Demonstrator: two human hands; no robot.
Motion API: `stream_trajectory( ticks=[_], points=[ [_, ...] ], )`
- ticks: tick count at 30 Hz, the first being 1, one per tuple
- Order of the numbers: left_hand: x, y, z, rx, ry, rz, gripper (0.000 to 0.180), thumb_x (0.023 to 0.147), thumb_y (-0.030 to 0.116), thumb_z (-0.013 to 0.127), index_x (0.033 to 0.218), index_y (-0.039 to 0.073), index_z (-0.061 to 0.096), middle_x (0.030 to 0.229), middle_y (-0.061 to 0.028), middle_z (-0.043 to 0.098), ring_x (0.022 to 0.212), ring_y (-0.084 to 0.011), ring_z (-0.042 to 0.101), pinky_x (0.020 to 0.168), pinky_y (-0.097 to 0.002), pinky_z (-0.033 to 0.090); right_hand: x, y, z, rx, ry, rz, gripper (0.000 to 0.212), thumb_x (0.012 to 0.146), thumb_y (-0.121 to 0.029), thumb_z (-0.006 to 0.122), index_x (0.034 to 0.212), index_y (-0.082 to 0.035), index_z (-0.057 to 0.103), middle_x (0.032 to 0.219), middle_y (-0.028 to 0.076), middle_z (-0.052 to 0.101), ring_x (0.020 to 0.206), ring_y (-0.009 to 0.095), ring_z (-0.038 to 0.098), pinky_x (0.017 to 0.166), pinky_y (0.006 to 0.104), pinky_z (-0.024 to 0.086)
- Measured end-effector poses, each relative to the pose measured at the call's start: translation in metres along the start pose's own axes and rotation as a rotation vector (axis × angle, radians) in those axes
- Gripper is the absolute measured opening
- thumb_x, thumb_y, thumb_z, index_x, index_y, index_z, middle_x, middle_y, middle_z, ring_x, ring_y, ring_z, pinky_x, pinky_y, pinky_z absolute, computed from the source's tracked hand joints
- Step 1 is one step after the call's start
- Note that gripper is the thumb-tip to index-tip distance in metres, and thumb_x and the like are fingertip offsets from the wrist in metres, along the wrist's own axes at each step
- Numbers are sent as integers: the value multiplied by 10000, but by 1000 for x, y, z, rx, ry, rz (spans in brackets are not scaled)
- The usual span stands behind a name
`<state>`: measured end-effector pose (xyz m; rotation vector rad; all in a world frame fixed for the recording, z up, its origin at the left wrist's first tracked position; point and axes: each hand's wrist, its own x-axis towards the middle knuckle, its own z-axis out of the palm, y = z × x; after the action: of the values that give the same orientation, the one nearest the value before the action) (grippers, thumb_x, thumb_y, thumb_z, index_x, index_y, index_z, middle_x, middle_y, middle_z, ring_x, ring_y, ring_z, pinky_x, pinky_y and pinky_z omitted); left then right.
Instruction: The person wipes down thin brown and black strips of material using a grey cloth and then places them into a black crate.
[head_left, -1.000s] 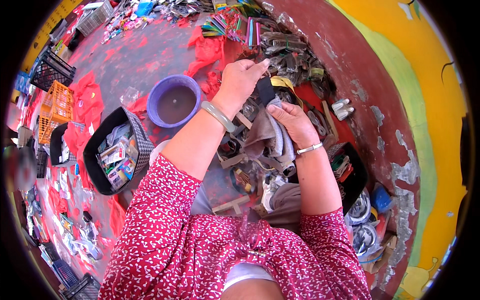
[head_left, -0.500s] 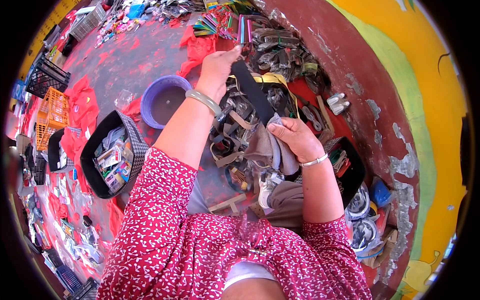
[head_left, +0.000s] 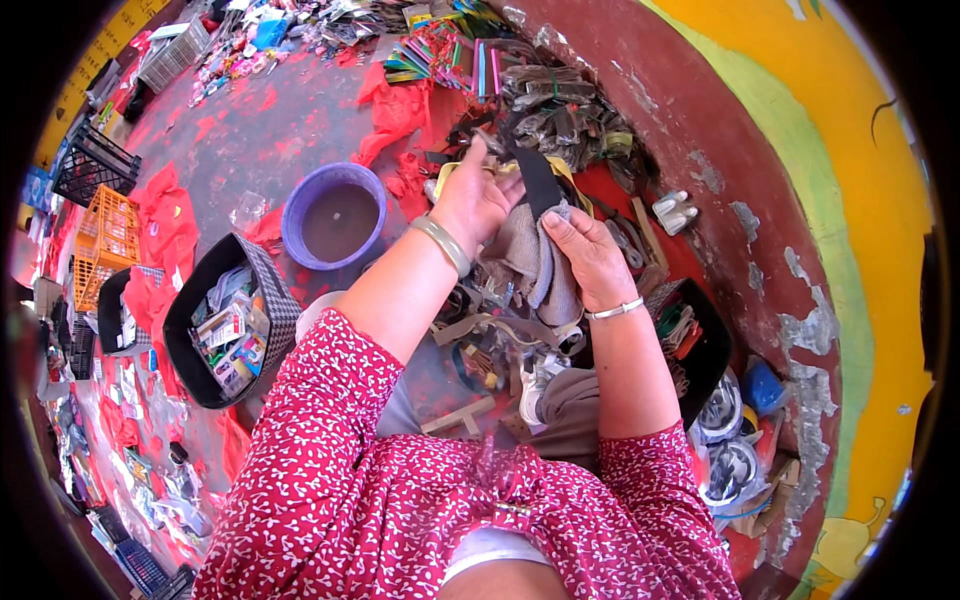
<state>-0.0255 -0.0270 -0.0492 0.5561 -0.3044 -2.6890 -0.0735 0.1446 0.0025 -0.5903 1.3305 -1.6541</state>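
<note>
My right hand [head_left: 592, 258] pinches a grey cloth [head_left: 530, 250] around a wide black strap [head_left: 538, 180], its thumb lying on top. From that grip the strap runs up and away, and its far end is lost among the pile. Just left of the strap is my left hand [head_left: 482, 198], thumb raised and fingers apart, with nothing seen in it. Below both hands lies a tangled heap of belts and straps [head_left: 490, 325], some with clear plastic. A yellow strap [head_left: 568, 178] shows behind the black one.
A purple basin of murky water [head_left: 292, 215] stands left of my left arm, near a black checkered bin [head_left: 272, 300] of small packages. On the right are another dark bin [head_left: 715, 350] and the peeling wall [head_left: 740, 230]. Bundled plastic-wrapped goods [head_left: 565, 105] lie ahead.
My left hand has come off the black strap, dropped nearer and opened. The strap now stands more upright from my right hand, which has risen slightly with the cloth.
</note>
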Motion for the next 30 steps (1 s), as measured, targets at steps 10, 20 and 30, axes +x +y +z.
stream_trajectory(
  ticks=[10,20,30],
  points=[
    [-25,-11,7,708,247,-14,392,932,388,410,1014,43,576,881,-69,601,860,-211,580,741,-330,477,8,-6,-7,85,75,-27,245,899,-215,569,1050,-25,602,959,-13,615,844,60,546,767,210,441],
    [-46,-10,33,409,-219,-252,394,912,366,494,1072,11,546,999,-112,604,933,-221,585,862,-354,464,6,-7,0,64,-144,19,265,899,-193,555,1073,6,575,1005,34,594,896,88,542,803,248,443],
    [-55,18,52,499,-159,121,374,914,285,492,971,-77,565,948,-222,631,899,-274,626,802,-357,509,21,-7,18,82,-126,180,197,898,-164,540,1012,-17,604,840,25,623,716,106,595,639,248,495]
  ],
)
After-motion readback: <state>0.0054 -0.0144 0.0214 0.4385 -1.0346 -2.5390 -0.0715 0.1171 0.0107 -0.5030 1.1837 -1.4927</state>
